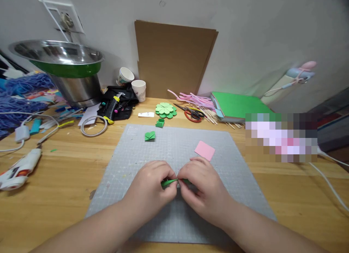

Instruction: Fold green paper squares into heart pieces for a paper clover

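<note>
Between my two hands, over the grey cutting mat [114,187], is a small piece of green paper [168,182], folded and mostly hidden by the fingers. My left hand [152,182] pinches it with thumb and forefinger. From the other side my right hand [203,185] pinches it too, fingertips close to the left ones. Just beyond the right hand lies a pink paper square [205,150]. Farther back on the mat sits a folded green paper piece [149,136], and another green folded piece [160,123] rests at the mat's back edge.
Behind the mat are layered green paper leaves [165,109], scissors [195,114] and pink pipe cleaners [193,99]. A green book [242,104] lies at the back right. On the left stand a glue gun [21,169], a tape ring [94,126] and a metal bowl [73,69].
</note>
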The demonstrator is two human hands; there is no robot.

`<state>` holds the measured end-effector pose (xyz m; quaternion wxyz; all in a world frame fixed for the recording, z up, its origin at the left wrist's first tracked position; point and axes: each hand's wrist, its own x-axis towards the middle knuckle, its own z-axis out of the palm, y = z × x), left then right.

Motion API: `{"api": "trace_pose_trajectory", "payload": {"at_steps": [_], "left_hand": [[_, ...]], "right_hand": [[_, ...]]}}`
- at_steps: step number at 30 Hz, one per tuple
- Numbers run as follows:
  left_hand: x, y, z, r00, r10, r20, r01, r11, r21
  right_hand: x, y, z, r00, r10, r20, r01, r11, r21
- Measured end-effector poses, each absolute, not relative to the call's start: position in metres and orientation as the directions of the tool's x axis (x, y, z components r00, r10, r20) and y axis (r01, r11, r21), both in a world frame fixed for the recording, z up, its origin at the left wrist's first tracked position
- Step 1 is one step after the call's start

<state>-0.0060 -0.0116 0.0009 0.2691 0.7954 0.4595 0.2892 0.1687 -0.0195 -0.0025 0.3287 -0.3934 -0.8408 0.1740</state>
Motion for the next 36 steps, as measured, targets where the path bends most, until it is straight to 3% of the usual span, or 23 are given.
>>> {"api": "trace_pose_trajectory", "payload": {"at_steps": [6, 12, 17, 21, 23, 25, 28, 31, 36], "left_hand": [[-0.004, -0.014, -0.003, 0.453, 0.853, 0.258, 0.622, -0.510, 0.594], [-0.003, -0.016, 0.002, 0.434, 0.773, 0.463, 0.486, -0.634, 0.602], [-0.009, -0.012, 0.009, 0.407, 0.773, 0.487, 0.465, -0.634, 0.617], [-0.019, -0.007, 0.018, 0.285, 0.859, 0.425, 0.459, -0.511, 0.727], [-0.021, -0.006, 0.021, 0.206, 0.926, 0.317, 0.435, -0.377, 0.818], [-0.019, -0.005, 0.021, 0.205, 0.961, 0.183, 0.386, -0.252, 0.888], [-0.012, -0.005, 0.015, 0.288, 0.957, 0.026, 0.321, -0.122, 0.939], [-0.008, -0.005, 0.009, 0.331, 0.943, -0.049, 0.329, -0.066, 0.942], [-0.008, -0.005, 0.005, 0.401, 0.914, 0.061, 0.432, -0.247, 0.867]], "right_hand": [[0.167, -0.020, -0.004, -0.532, 0.726, 0.436, 0.600, 0.686, -0.411], [0.170, -0.020, 0.002, -0.546, 0.678, 0.492, 0.543, 0.734, -0.408], [0.179, -0.013, 0.003, -0.527, 0.678, 0.513, 0.541, 0.733, -0.412], [0.192, 0.002, 0.004, -0.367, 0.730, 0.576, 0.590, 0.661, -0.463], [0.196, 0.005, 0.004, -0.203, 0.792, 0.576, 0.599, 0.565, -0.566], [0.194, 0.003, 0.004, -0.140, 0.858, 0.494, 0.529, 0.487, -0.695], [0.185, -0.007, 0.003, -0.309, 0.889, 0.338, 0.394, 0.443, -0.805], [0.177, -0.015, -0.001, -0.422, 0.877, 0.230, 0.436, 0.419, -0.797], [0.174, -0.014, -0.006, -0.473, 0.867, 0.158, 0.504, 0.414, -0.758]]}}
